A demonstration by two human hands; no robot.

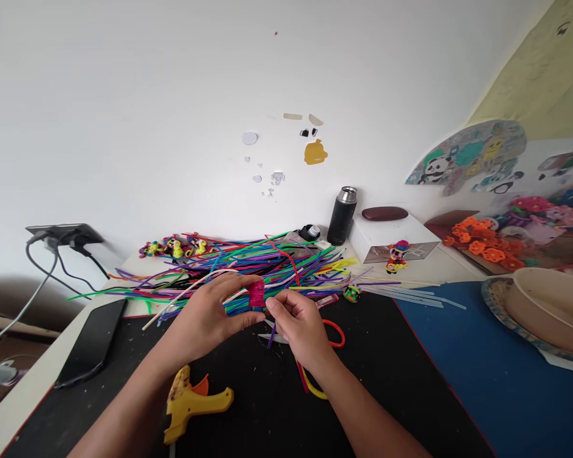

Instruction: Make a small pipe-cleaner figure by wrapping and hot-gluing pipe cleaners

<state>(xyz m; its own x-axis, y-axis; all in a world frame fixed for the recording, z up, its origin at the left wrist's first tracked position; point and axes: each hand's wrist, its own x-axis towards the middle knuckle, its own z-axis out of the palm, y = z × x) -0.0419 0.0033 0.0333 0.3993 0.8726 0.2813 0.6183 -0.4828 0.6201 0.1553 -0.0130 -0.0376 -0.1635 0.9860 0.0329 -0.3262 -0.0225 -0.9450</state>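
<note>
My left hand (212, 310) pinches a small magenta fuzzy piece (256, 294) upright between thumb and fingers. Close beside it, the fingertips of my right hand (297, 323) are pressed together on a short purple pipe cleaner (272, 336), which hangs down below them. Scissors (334, 333) with red-orange handles lie on the black mat (372, 381), partly covered by my right hand. A yellow glue gun (191, 404) rests on the mat below my left forearm. Behind both hands spreads a heap of coloured pipe cleaners (248, 264).
A phone (93, 337) lies at left. At the back stand a black flask (342, 216), a white box (386, 232) and small figurines (397, 256). Clear sticks (410, 295) lie right of the heap; a round bowl (554, 299) sits on the blue mat (458, 356). Cables hang from a power outlet (67, 234).
</note>
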